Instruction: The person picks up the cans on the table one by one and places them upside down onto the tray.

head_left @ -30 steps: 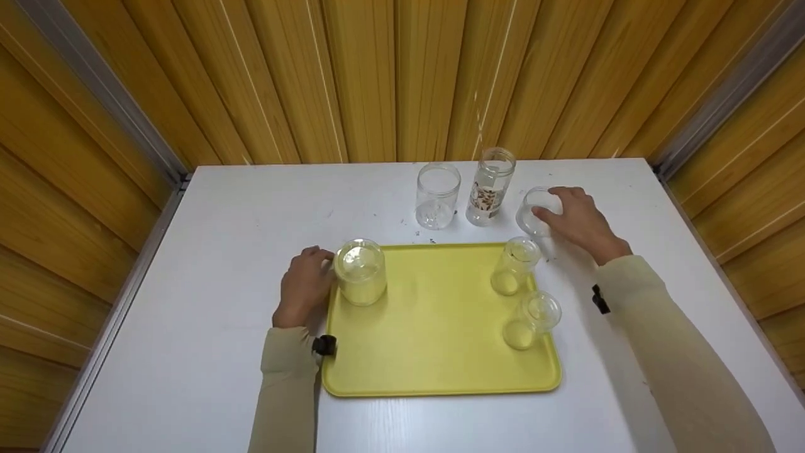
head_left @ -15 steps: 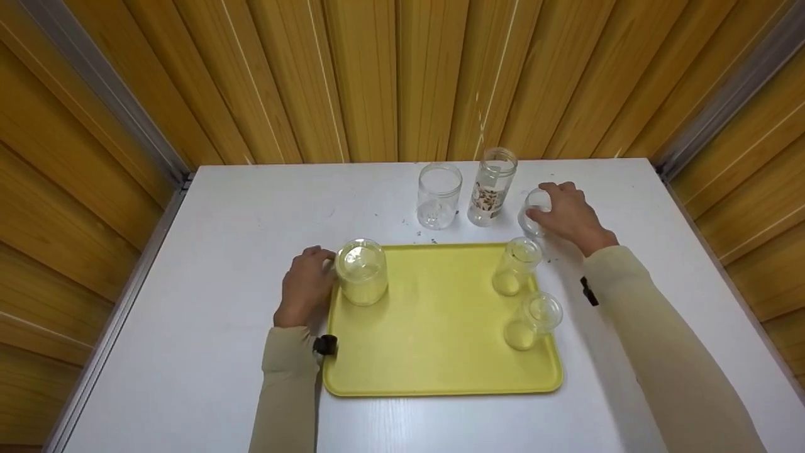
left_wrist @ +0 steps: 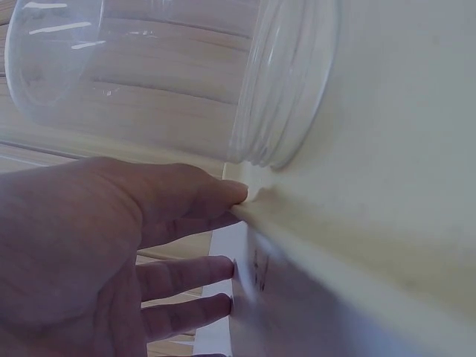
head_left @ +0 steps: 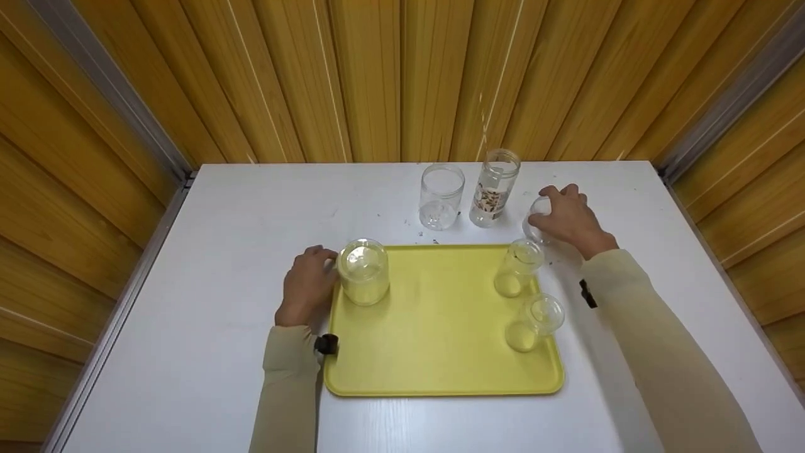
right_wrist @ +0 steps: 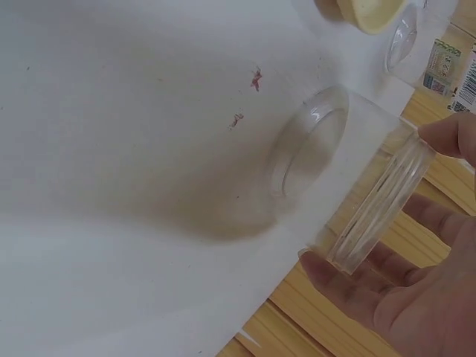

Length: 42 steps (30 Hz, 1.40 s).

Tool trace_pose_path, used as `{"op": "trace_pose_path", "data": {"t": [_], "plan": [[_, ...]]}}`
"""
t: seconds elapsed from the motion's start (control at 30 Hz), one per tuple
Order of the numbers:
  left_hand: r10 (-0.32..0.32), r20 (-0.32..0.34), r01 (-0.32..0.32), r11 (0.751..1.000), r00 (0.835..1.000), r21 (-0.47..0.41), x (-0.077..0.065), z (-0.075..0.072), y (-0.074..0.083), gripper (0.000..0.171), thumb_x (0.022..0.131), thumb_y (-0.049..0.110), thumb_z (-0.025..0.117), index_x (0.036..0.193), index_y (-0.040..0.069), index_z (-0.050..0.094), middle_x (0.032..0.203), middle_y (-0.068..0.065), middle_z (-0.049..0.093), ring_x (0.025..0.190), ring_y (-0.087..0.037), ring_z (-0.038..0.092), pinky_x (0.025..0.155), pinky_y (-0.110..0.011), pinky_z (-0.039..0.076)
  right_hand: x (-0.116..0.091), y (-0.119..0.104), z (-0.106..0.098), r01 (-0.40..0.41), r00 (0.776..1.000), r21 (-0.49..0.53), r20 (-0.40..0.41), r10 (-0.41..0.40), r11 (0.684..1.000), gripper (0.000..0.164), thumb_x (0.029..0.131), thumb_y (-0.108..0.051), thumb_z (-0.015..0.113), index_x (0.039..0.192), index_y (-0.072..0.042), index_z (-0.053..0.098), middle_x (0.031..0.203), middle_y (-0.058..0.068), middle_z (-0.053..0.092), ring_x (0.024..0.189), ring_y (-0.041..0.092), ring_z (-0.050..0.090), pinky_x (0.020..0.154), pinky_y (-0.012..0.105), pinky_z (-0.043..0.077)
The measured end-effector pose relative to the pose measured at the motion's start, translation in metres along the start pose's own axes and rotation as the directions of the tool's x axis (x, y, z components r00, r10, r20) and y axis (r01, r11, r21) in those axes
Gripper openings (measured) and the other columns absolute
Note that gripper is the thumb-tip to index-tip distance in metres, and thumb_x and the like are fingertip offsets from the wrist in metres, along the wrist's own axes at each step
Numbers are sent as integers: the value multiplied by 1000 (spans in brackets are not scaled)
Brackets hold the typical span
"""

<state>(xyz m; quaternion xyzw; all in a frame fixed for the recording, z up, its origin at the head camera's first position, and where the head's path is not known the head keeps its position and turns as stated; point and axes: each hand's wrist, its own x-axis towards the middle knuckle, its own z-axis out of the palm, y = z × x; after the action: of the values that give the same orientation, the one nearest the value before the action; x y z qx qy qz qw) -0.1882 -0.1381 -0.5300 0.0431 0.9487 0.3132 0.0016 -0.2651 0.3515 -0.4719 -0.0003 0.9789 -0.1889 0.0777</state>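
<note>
Wood-grain panels (head_left: 365, 75) rise behind and at both sides of a white bench (head_left: 239, 220). On it lies a yellow tray (head_left: 434, 358). At the tray's left edge, by the far left corner, the left hand (head_left: 307, 284) has its thumb at the rim and straight fingers touching the outer side. Well apart from it, beyond the far right corner, the right hand (head_left: 571, 217) clasps the threaded mouth of a short clear jar (right_wrist: 353, 171); whether that base touches the bench I cannot tell. A wide jar (head_left: 363, 274) stands upside down in the tray's far left corner. A tall patterned jar (head_left: 494, 195) and an open clear jar (head_left: 441, 198) stand between the far edges of tray and bench. Two narrow jars (head_left: 519, 268) line the tray's right edge. Reddish specks (right_wrist: 256, 79) dot the bench.
</note>
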Motion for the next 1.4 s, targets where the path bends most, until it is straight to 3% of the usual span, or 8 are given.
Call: {"op": "trace_pose_path", "data": {"t": [0.4,0.6,0.8,0.97,1.13,1.4], "plan": [[-1,-2,1,1000,1000,2,0,0,0,33,103,24,64,123,0,76,147,-30,57,133,-52,54,102,-68,48,-13,-1,-4,3,998,50,-59,0,999,73,95,-35,64,154,3,44,148,41,32,130,56,37,99,71,42],[-1,2,1,1000,1000,-5,0,0,0,33,103,23,64,125,0,75,148,-29,56,134,-52,53,102,-69,48,-26,-1,-8,-5,991,171,-131,28,985,71,97,-33,64,156,1,42,149,39,31,132,54,37,102,69,42],[-8,22,8,1000,1000,5,-1,-1,0,35,104,24,63,129,1,74,152,-29,53,137,-53,50,102,-69,47,-43,-1,-11,-23,979,309,-185,84,951,71,101,-35,62,160,-2,39,151,38,30,131,50,42,106,66,41],[-11,22,11,1000,1000,5,-1,0,0,36,104,25,62,129,1,74,152,-29,53,136,-53,50,102,-69,47,-55,1,-12,-38,968,410,-211,136,911,72,103,-38,60,162,-4,38,152,35,34,138,50,41,108,66,42],[-1,18,2,1000,1000,-4,-1,0,0,36,105,25,63,128,0,74,151,-30,53,137,-53,51,103,-69,47,-67,0,-14,-44,958,527,-218,185,849,73,104,-44,58,164,-8,37,157,29,36,141,46,44,107,61,44],[-7,20,7,1000,1000,-4,-1,-1,0,37,105,27,62,128,0,74,151,-29,54,137,-52,51,104,-68,46,-92,0,-14,-29,945,699,-213,247,715,69,107,-47,55,165,-15,36,158,19,40,134,31,49,99,31,53]]}}
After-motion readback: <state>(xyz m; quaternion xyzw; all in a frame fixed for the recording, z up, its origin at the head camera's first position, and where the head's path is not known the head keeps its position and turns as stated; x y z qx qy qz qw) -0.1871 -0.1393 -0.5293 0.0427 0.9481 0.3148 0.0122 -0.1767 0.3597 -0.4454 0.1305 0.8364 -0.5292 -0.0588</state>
